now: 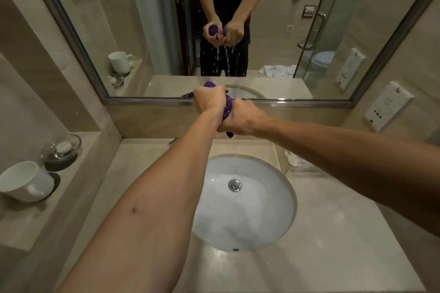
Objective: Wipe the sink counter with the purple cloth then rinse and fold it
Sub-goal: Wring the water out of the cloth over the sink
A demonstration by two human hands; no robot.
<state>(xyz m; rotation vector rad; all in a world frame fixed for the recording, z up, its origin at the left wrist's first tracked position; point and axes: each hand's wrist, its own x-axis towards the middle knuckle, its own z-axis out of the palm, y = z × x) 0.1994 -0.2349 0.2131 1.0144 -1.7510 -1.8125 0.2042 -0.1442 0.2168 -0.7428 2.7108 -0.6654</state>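
Note:
The purple cloth point(227, 108) is bunched into a tight wad, held high above the white sink basin point(269, 216). My left hand point(209, 100) grips its far end and my right hand point(240, 119) grips its near end, fists side by side. Small purple tips stick out above the left fist and below the right. In the mirror point(166, 19) water runs and drips from the wad. The beige stone counter point(333, 233) around the basin looks wet and glossy. The tap is mostly hidden behind my hands.
A white mug point(23, 182) and a glass soap dish point(60, 151) stand on the left ledge. A clear glass object point(297, 162) sits on the counter under my right forearm. A white wall socket point(388, 106) is on the right wall.

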